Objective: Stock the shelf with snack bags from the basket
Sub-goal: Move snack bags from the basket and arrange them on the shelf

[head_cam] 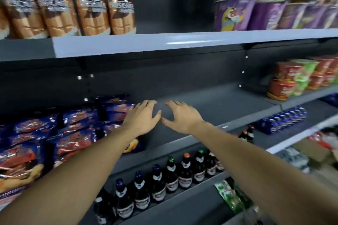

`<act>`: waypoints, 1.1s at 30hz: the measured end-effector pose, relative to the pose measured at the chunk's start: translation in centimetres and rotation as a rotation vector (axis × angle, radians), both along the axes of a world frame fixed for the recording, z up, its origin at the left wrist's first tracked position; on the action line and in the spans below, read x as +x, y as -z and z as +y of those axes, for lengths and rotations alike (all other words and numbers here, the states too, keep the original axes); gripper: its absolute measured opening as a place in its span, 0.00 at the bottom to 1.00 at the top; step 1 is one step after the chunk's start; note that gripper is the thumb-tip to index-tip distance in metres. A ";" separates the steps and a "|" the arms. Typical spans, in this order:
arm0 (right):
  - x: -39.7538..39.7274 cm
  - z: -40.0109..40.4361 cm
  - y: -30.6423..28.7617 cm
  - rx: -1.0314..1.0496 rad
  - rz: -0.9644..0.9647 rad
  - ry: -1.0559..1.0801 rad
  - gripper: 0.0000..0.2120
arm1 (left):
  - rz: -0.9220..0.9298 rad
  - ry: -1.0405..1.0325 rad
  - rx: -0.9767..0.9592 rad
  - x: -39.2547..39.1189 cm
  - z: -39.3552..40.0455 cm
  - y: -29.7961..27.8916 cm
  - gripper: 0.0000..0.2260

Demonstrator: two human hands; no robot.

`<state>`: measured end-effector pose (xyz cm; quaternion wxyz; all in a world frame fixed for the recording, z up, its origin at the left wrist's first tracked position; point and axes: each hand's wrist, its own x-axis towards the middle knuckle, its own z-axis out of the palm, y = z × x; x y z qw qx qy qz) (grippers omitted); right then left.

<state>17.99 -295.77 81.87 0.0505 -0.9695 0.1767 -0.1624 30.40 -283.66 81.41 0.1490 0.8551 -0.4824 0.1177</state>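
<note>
While both my arms reach in, the basket sits out of frame.
Left hand (141, 118) spread flat against blurred blue snack bags (76, 133) at the shelf (210, 113)'s left end; right hand (180, 116) open, empty, bare room rightward.

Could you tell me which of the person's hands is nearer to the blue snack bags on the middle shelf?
The left. The left hand lies against the blue snack bags at the row's right end; the right hand is open over bare shelf, further right.

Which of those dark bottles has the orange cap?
The bottle with the orange cap stands between two green-capped ones, right of the purple-capped bottles, in the row below the bare shelf.
</note>
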 end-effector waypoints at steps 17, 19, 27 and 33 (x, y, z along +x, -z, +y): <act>-40.9 -20.5 6.1 0.112 0.019 0.757 0.32 | 0.046 0.629 0.149 -36.3 -29.6 4.9 0.22; -44.3 -22.0 7.3 0.132 0.002 0.793 0.33 | 0.057 0.678 0.161 -39.9 -31.8 6.1 0.22; -51.9 -27.1 11.5 0.161 0.005 0.845 0.32 | 0.076 0.744 0.208 -47.5 -38.5 10.4 0.21; -52.8 -30.0 16.7 0.244 0.031 0.898 0.33 | 0.159 0.759 0.288 -49.2 -42.0 15.7 0.22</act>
